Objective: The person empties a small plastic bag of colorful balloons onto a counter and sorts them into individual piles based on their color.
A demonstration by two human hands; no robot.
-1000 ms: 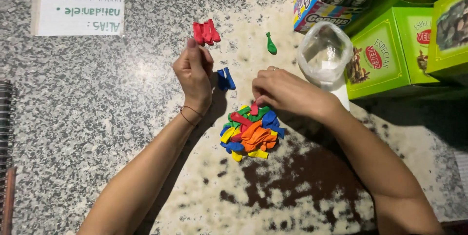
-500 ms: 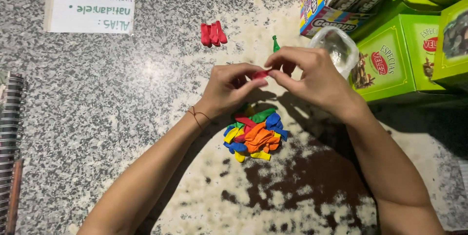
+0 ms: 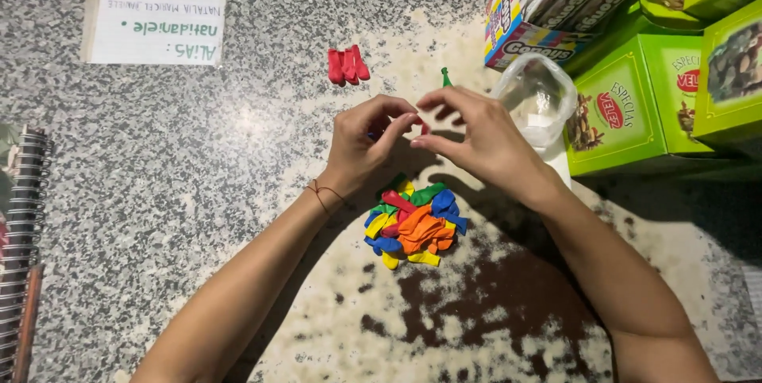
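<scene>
My left hand [image 3: 367, 143] and my right hand [image 3: 475, 138] meet above a granite counter [image 3: 198, 192], fingertips pinched together on a small red balloon [image 3: 424, 127] that is mostly hidden between them. Just below the hands lies a pile of several deflated balloons [image 3: 414, 224] in orange, blue, yellow, green and red. Farther back a small group of red balloons [image 3: 348, 64] lies on the counter. A single green balloon [image 3: 445, 76] shows behind my right hand.
A clear plastic bag [image 3: 538, 96] sits to the right of my hands. Green boxes [image 3: 627, 105] and a colourful carton [image 3: 540, 10] stand at the back right. A white paper note [image 3: 155, 27] lies at the back left, a spiral notebook [image 3: 22, 256] at the left edge.
A second ago my left hand was near the blue balloons and my right hand over the pile. Both hands have since come together, holding a red balloon between them above the pile.
</scene>
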